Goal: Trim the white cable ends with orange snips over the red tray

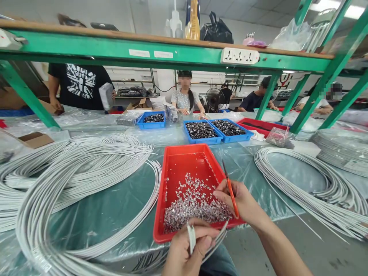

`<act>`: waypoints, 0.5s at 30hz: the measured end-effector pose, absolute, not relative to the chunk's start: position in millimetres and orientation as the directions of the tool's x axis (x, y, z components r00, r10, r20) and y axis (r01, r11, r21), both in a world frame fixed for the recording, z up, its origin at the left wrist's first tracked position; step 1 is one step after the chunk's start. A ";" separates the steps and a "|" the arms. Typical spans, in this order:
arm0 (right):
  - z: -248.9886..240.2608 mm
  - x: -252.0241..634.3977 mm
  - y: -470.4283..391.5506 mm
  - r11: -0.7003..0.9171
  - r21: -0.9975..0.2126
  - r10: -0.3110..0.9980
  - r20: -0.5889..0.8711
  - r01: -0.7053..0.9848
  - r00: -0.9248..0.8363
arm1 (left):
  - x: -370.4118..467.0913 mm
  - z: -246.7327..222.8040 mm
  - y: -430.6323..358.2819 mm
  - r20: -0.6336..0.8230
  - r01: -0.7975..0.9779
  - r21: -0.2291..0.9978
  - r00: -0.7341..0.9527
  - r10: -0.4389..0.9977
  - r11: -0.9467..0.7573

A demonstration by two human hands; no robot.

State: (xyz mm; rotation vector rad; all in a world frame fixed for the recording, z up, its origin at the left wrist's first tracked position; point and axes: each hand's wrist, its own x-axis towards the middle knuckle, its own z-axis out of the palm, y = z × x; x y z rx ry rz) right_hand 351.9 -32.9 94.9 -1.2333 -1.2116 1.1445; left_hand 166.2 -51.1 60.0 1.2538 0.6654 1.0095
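My left hand (191,247) is closed around a few thin white cables (191,238) in front of the red tray. Their ends stick up past my fingers near the tray's front right corner. My right hand (237,197) hovers over the tray's right side, fingers bent and closed, with a slim orange-handled tool (231,193) lodged in it. The tool's dark narrow tip points up and away; its exact kind is unclear. Whether the fingertips also pinch a small piece cannot be made out. Inside the red tray (160,214) lie many small shiny metal pieces (189,207), heaped toward the front.
Coiled white cables (57,176) cover the left of the table, and another coil (301,180) lies right. Blue trays (188,138) of dark parts stand behind the red tray. A green shelf frame (184,57) crosses above. Several people work beyond it.
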 end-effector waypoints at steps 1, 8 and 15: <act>97.3 356.1 -31.1 0.021 -0.997 0.999 0.024 0.072 0.037 | 166.0 60.7 -50.9 0.032 -0.325 0.937 0.444 0.895 0.128; 92.9 366.8 -42.6 0.005 -0.990 0.993 -0.012 0.144 -0.120 | 167.4 68.9 -47.7 -0.157 -0.576 0.753 0.314 0.937 0.319; 74.4 366.5 -95.5 0.075 -0.990 0.997 0.076 0.116 0.007 | 169.8 76.3 -44.5 -0.221 -0.489 0.789 0.340 0.914 0.372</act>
